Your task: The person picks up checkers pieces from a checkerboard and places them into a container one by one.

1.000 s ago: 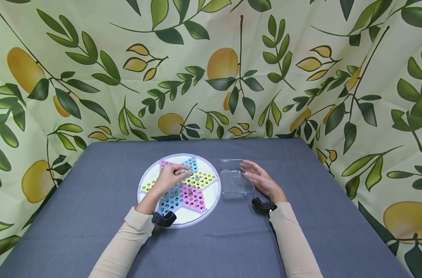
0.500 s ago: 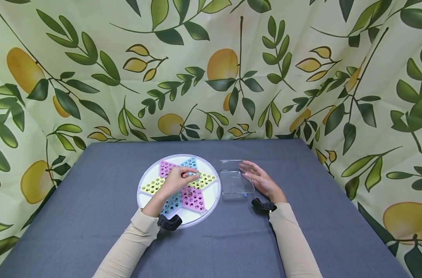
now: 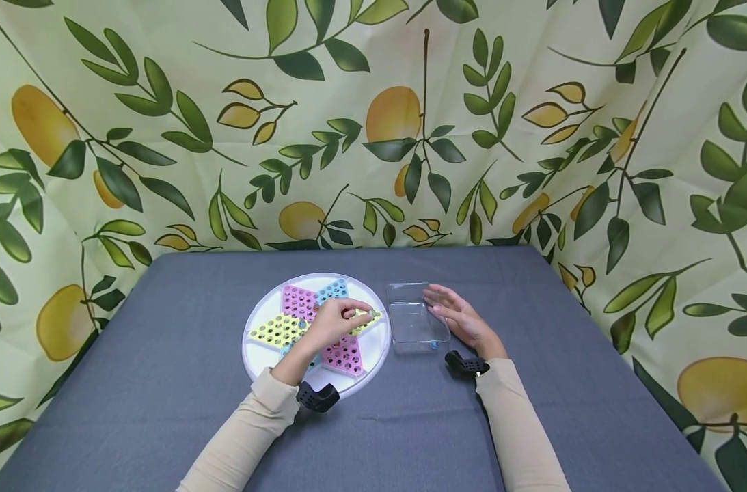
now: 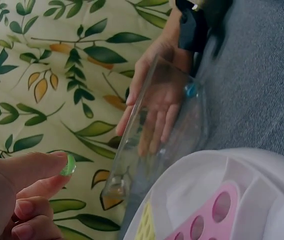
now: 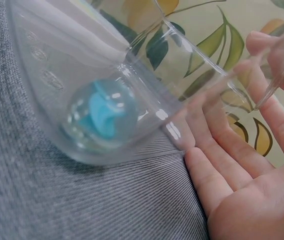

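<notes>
Leaf-and-fruit printed fabric (image 3: 533, 68) forms the backdrop behind and beside a table (image 3: 133, 355) covered in grey-blue cloth. Left hand (image 3: 333, 322): thumb and index finger are closed to a narrow pinch on a green marble (image 4: 70, 165); the remaining fingers curl beneath. The marble sits at the fingertips, above the yellow right-hand point of the star on a round white board (image 3: 376, 355). Below the left fingers, the board carries perforated pink, yellow and blue triangular panels. Clear container (image 3: 417, 321): located to the right of the left fingers, just beside the board. Right hand (image 3: 462, 320): positioned at the container's right side, fingers extended and apart, gripping nothing; whether every fingertip contacts the wall cannot be determined. Blue marble (image 5: 103, 110): rests inside the container, in the near right corner, closer to the person than the right fingertips. Each wrist bears a black strap (image 3: 318, 398), with a beige sleeve (image 3: 250, 430) behind it, farther from the fingers.
</notes>
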A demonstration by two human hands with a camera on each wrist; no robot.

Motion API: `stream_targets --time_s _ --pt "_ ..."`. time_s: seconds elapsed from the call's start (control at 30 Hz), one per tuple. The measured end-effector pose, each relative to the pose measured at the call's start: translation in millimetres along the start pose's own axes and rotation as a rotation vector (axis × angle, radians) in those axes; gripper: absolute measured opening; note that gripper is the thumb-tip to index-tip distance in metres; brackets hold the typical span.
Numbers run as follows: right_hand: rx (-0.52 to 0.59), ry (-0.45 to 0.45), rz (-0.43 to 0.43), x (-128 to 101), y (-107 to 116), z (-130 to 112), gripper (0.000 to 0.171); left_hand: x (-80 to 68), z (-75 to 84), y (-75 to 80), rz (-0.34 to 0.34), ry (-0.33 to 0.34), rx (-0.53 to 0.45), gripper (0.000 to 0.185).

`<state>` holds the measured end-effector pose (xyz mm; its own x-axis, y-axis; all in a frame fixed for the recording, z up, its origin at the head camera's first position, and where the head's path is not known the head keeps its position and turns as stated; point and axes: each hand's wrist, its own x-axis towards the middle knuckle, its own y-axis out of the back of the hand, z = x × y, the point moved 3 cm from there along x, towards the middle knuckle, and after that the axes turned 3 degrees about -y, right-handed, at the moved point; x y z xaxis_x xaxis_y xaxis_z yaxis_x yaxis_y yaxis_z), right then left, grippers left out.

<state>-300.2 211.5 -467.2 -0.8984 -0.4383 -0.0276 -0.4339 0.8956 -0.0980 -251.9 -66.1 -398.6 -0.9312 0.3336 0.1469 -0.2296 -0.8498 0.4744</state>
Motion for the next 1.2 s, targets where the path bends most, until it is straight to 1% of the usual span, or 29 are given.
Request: stream_targets --time_s 0.07,0.27,0.4,0.53,0.8,0.97,1.1,1.2 --pt "0.01 -0.002 -0.001 0 0 0 0.063 0.8 0.9 -4.0 -0.006 -0.004 -0.006 0.023" --pt "-0.01 -0.008 0.007 -1 0 -1 0.063 3.2 4.1 -13.8 -0.015 -0.013 -0.024 0.023" --pt "0.004 -0.013 0.014 0 0 -1 0.062 3.5 6.9 -19.6 -0.018 -0.045 -0.011 0.023" --pt "0.003 -0.014 0.014 0 -1 -1 0.063 2.9 7.1 -26.1 -0.04 -0.066 -0.018 0.023" --pt "-0.017 -0.017 0.023 -1 -1 -1 0.063 3.4 4.6 -35.0 -0.053 -0.076 -0.002 0.022" --pt "-0.027 0.008 0.006 -1 0 0 0.062 4.0 5.6 -40.0 -0.074 -0.083 -0.021 0.022" --pt "-0.016 0.024 -0.007 -1 1 1 0.063 3.8 6.3 -43.8 -0.09 -0.072 -0.022 0.024" --pt "-0.014 0.016 -0.001 -1 1 1 0.063 3.7 6.1 -46.4 -0.098 -0.062 -0.015 0.024"
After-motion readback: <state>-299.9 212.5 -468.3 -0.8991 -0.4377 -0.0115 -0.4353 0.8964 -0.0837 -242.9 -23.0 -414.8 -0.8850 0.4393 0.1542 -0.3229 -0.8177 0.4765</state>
